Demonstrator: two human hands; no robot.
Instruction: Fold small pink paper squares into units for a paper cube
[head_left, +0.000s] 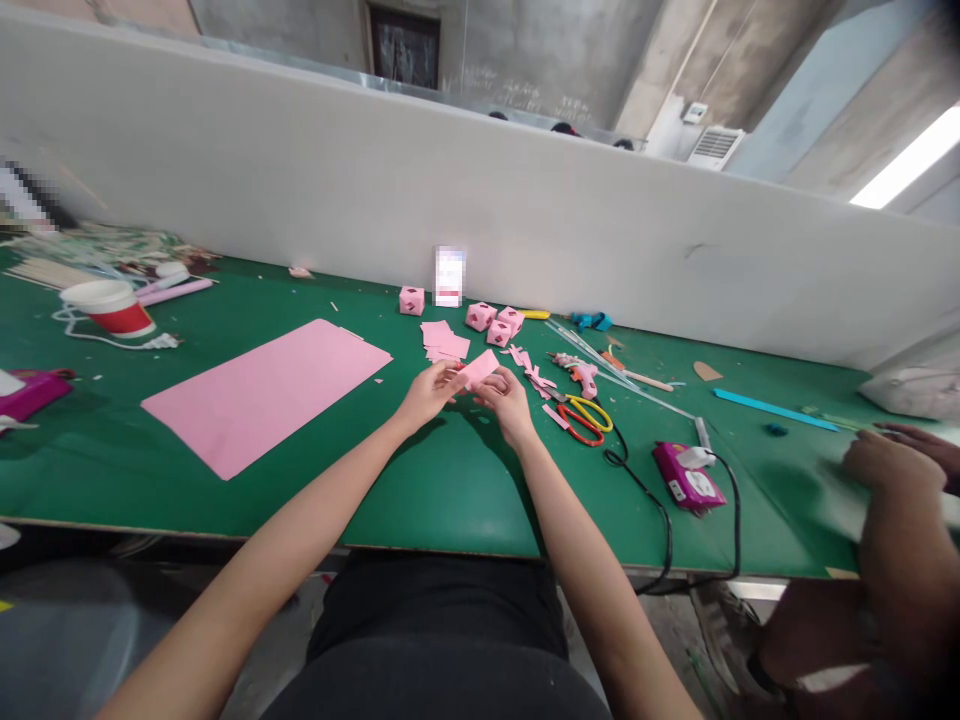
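Bridging left hand and right hand: small pink paper.

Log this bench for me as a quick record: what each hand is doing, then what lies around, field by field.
Left hand: holding a small pink piece
Right hand: on the same piece, from the other side
Surface: green table
Beyond hands: pink squares, overlapping
Pink boxes: four, with cut-outs; three clustered, one apart
Left side: large pink sheet, red-and-white cup
Right side: scissors, pink glue gun, purple packet
Far right: another person's hand
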